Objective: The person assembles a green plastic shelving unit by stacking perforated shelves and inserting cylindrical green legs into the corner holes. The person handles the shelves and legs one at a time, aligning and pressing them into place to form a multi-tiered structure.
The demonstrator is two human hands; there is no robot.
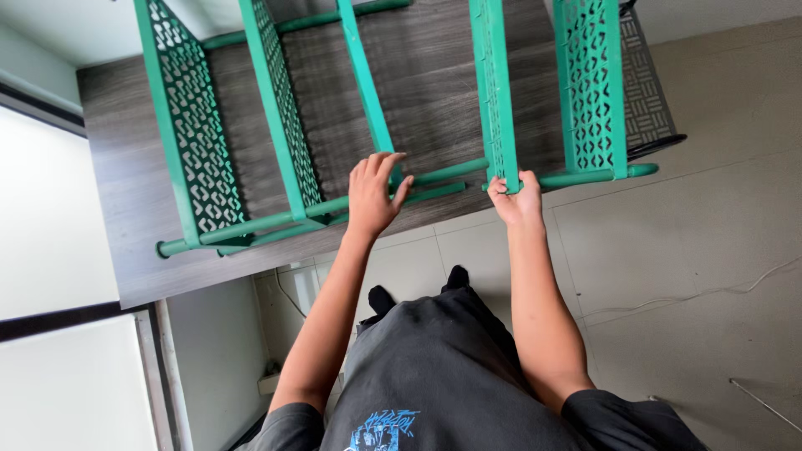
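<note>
A green metal rack frame (276, 108) with perforated side panels lies on a dark wood-grain tabletop (117, 217). My right hand (514, 196) is closed around the lower end of one perforated green upright (494, 92), near the table's front edge. My left hand (374, 194) rests with fingers spread on a slanting green bar (364, 75) where it meets the round front tube (276, 219); it does not grip it. Another perforated panel (591, 83) stands to the right of my right hand.
A black metal mesh piece (647, 92) sits behind the right green panel at the table's far right. Below are a tiled floor (685, 250), a thin cable (710, 292) on it, and a white wall with a dark strip (50, 321) at left.
</note>
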